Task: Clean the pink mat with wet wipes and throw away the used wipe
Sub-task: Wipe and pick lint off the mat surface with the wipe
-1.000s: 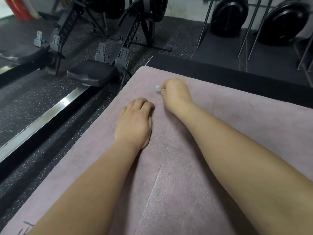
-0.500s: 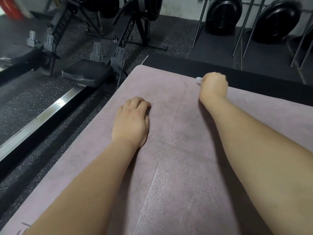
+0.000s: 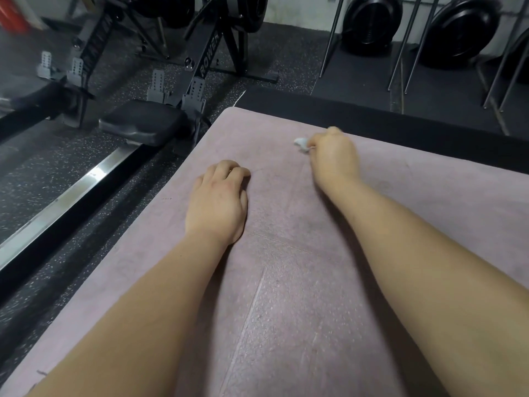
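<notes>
Pink mat [image 3: 300, 310] under wipe [image 3: 301, 143]; rowing machine [image 3: 143, 126] alongside.

Single view here, a wide-angle camera on the person's head, tipped forward and down, close over the pink mat [image 3: 286, 310], left hand [image 3: 217, 202] and right hand [image 3: 333, 159] reaching in from the bottom edge, rowing machine [image 3: 143, 124] upper left, weight plates [image 3: 372, 21] far along the top.

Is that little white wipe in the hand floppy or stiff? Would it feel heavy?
Probably floppy: the wipe is scrunched into a small wad poking out of the right hand. Likely very light, since curled fingers alone hold it. It would probably drag rather than slide on the pink mat, whose surface looks matte and textured.
</notes>
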Motion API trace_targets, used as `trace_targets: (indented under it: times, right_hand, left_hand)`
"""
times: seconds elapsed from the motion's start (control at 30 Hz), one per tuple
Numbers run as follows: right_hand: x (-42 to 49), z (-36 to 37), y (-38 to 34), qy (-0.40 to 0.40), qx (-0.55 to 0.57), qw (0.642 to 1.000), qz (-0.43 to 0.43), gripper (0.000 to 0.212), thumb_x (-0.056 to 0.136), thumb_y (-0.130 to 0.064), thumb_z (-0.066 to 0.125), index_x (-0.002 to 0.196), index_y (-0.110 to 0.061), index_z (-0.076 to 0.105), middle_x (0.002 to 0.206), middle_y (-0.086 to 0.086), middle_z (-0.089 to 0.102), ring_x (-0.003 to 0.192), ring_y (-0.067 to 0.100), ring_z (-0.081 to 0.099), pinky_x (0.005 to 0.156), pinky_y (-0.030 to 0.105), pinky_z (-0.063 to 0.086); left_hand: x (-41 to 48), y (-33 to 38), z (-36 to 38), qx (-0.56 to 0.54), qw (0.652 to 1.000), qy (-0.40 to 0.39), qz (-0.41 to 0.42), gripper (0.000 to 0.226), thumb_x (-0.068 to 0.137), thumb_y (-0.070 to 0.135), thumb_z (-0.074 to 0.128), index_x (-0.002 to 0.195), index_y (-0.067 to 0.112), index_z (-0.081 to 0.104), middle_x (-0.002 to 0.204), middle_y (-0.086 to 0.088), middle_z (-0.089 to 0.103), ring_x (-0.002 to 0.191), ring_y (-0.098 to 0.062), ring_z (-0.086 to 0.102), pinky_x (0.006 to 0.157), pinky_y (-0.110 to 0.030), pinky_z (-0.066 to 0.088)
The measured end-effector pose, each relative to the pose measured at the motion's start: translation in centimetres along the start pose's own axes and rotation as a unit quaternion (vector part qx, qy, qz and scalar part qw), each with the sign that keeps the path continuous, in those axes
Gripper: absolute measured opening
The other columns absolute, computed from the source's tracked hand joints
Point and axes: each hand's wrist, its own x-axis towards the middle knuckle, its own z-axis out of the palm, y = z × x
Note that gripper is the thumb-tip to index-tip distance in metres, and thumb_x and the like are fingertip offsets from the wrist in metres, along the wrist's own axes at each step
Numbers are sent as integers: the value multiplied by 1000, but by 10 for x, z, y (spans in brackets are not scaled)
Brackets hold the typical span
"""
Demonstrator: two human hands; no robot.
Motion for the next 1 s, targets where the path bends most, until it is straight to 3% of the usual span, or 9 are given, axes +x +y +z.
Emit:
trace_targets:
  times: [0.13,0.2,0.3,0.4,0.47,0.57,0.7,0.83,1.0]
  right_hand:
    - [7,-14,47,16,4,985,173,23,96,-14,59,110,-14,77,109,16,66,100,36,60,76,34,47]
    - [6,-16,37,6,50,977,208,21,93,-12,60,103,-14,78,107,14,69,100,35,61,80,34,52]
    - [-6,-15,-15,-29,130,973,191,17,90,-15,65,99,-19,79,110,9,73,105,30,67,80,25,45]
    - [-27,-10,-72,-74,188,975,87,20,90,-16,66,103,-22,79,111,6,74,105,26,67,85,25,46]
    - [-39,-7,-95,-95,182,979,20,19,90,-17,65,103,-23,78,107,9,69,97,30,65,81,29,45]
    - [-41,-9,-91,-86,137,987,-5,22,94,-19,60,110,-16,74,109,13,62,95,34,62,83,34,50]
    - [-34,-14,-44,-51,55,997,22,22,97,-16,55,110,-7,70,111,18,61,99,37,61,84,36,51]
    - [-19,-21,18,-37,7,990,132,22,95,-10,58,111,-3,70,114,20,59,94,38,62,83,36,51]
    - [-17,-22,8,-35,55,976,206,20,95,-10,58,106,-3,74,109,20,67,98,38,64,81,34,48]
  left_hand:
    - [0,0,0,2,1000,2,-2,34,95,19,50,125,24,64,131,4,56,117,-26,52,97,-41,41]
    - [0,0,1,3,1000,2,-1,34,95,19,50,125,24,64,131,4,56,116,-26,52,96,-40,41]
    - [0,0,1,0,1000,2,-3,34,95,19,50,125,24,64,130,4,56,116,-26,53,97,-41,42]
    - [1,0,1,-3,1000,1,-3,34,94,20,50,125,24,64,130,3,56,116,-26,53,96,-43,43]
    - [0,0,1,-2,1000,4,-1,34,94,20,50,125,24,65,129,3,56,115,-27,53,95,-43,43]
    - [0,0,0,0,1000,6,0,33,94,19,51,124,23,65,129,3,57,114,-27,53,94,-43,44]
    - [1,0,-1,-2,1000,2,2,35,94,19,51,126,25,66,130,4,57,117,-26,52,97,-41,42]
    - [0,0,-1,-3,1000,5,8,34,94,18,52,125,25,67,129,5,58,116,-27,51,96,-40,42]
    - [0,1,-2,-5,1000,3,6,36,93,19,52,125,24,67,130,4,58,115,-27,50,96,-43,43]
